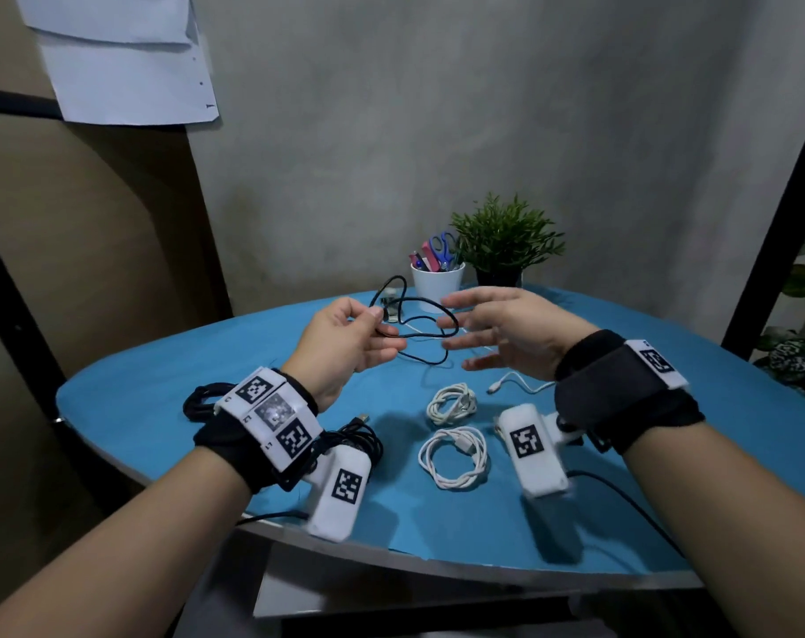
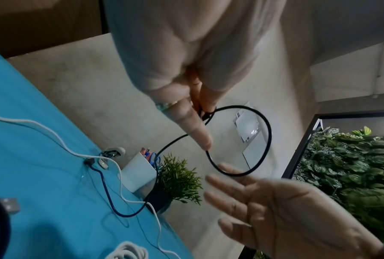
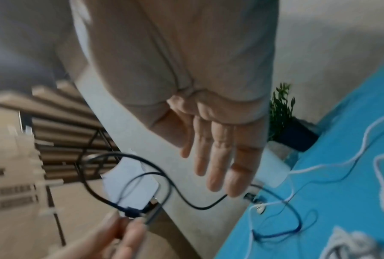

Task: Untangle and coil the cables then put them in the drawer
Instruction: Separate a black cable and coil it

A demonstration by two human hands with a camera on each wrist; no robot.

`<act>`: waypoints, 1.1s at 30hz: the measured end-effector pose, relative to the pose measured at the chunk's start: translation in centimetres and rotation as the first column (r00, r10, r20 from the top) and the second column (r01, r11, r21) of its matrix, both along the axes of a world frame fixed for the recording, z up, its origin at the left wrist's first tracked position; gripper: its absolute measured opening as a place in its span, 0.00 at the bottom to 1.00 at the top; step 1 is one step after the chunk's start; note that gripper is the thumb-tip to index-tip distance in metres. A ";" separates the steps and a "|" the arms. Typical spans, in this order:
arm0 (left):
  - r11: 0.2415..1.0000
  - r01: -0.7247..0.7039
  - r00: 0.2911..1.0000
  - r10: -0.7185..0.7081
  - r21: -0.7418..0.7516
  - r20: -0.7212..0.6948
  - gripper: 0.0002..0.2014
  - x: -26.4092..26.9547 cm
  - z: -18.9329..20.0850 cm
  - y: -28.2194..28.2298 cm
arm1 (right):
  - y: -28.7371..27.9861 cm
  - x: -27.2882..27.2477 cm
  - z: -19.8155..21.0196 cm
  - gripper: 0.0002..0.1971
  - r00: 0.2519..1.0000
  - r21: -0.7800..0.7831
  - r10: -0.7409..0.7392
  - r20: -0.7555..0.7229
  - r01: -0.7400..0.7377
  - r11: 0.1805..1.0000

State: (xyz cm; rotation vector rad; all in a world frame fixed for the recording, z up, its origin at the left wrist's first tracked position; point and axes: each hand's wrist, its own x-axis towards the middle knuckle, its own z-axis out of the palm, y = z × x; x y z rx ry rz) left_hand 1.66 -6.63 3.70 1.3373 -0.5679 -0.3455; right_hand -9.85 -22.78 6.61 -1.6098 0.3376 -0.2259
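My left hand (image 1: 376,323) is raised above the blue table (image 1: 437,536) and pinches a thin black cable (image 1: 456,326) between thumb and fingers. One loop of the cable (image 2: 270,131) hangs in the air; the rest trails down onto the table. My right hand (image 1: 456,336) hovers just right of the loop with straight, spread fingers (image 3: 217,168) and holds nothing. In the right wrist view the left hand (image 3: 124,233) grips the cable (image 3: 195,206) near a plug. Two white coiled cables (image 1: 451,402) (image 1: 453,459) lie on the table. No drawer is in view.
Black coiled cables (image 1: 203,398) lie under my left wrist. A loose white cable (image 1: 520,382) runs beneath my right hand. A white cup with scissors (image 1: 437,287) and a potted plant (image 1: 506,241) stand at the table's back edge by the wall.
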 end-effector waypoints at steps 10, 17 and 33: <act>0.979 -0.170 0.984 0.164 0.110 0.061 0.08 0.4 0.3 1.9 | 1.2 -3.2 -0.6 0.05 0.983 -0.107 0.017 0.182 0.003 0.994; 0.933 -0.341 0.932 0.319 0.116 0.172 0.08 1.0 0.2 2.7 | 1.2 -4.9 -0.9 0.12 0.973 0.145 0.106 0.206 -0.138 0.980; 0.914 -0.405 0.804 0.371 -0.029 0.465 0.11 0.3 2.6 3.1 | 1.6 -4.6 -3.2 0.05 0.957 0.214 -0.137 0.257 0.082 0.973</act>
